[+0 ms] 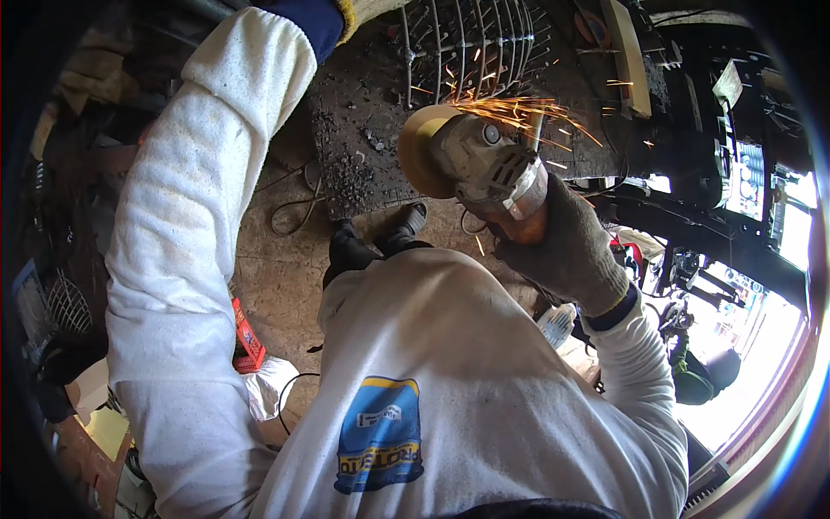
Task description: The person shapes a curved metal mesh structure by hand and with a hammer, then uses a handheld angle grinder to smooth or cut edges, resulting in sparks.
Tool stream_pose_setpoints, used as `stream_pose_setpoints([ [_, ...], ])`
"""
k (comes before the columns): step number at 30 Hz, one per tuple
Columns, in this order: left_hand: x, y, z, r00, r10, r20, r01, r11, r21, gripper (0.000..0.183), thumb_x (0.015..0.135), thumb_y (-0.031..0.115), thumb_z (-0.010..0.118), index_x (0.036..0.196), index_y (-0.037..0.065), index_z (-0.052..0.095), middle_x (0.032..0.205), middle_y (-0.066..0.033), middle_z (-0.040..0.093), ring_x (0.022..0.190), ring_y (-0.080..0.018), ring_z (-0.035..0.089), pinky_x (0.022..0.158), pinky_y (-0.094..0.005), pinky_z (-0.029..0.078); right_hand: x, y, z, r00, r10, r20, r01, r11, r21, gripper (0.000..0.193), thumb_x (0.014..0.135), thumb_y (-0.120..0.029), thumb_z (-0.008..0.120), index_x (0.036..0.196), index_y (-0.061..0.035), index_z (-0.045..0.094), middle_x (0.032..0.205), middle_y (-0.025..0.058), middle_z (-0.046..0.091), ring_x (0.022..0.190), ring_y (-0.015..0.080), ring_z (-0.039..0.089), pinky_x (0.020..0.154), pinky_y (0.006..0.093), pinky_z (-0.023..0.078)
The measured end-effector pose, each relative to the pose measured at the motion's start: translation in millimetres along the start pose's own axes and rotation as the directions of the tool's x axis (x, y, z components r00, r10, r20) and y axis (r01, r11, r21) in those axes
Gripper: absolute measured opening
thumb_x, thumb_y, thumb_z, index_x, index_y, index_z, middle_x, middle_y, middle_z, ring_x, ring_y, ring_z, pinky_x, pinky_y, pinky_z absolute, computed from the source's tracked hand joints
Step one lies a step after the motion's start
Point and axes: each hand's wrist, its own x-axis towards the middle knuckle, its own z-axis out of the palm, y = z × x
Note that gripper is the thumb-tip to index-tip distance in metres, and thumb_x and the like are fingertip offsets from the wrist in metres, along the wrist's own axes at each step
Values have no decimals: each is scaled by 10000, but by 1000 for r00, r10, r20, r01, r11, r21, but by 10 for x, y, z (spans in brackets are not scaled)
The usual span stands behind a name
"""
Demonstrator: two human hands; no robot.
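Note:
My right hand [581, 251], in a grey-brown knitted glove, is wrapped round the body of an angle grinder [493, 169]. A yellowish disc [418, 151] sits at the grinder's left end. Orange sparks spray from the disc toward the right. Just beyond the disc lies a curved grille of welded metal rods [467, 43] on a dark, gritty work table [346, 104]. My left arm reaches to the upper edge, where only the glove's cuff and a little of my left hand [373, 9] show. Its fingers are hidden.
A pale wooden bar [627, 56] lies at the table's right. Dark metal framework [692, 208] stands beyond it. On the brown floor [281, 277] are a looped cable [298, 216], a red box [248, 337] and a white bag [271, 387], left of my body. My feet are close to the table's near edge.

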Motion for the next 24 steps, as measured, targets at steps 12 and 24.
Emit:
stream_pose_setpoints([
  [12, 36, -39, 18, 1000, 15, 0, -15, 996, 87, 911, 878, 530, 738, 1465, -63, 371, 1450, -281, 493, 1340, -377, 493, 1098, -428, 436, 5, -139, -68, 999, 37, 23, -37, 999, 1, 789, 767, -426, 837, 1371, -50, 494, 1182, 188, 689, 1092, 391, 672, 915, 464, 557],
  [24, 30, -58, 22, 999, 39, -18, -39, 999, -8, 854, 879, 474, 761, 1437, -72, 414, 1438, -277, 506, 1330, -366, 502, 1099, -425, 431, -23, -62, -70, 999, 40, 33, -41, 999, 7, 789, 752, -358, 841, 1378, -39, 482, 1162, 203, 689, 1077, 400, 674, 897, 463, 561],
])
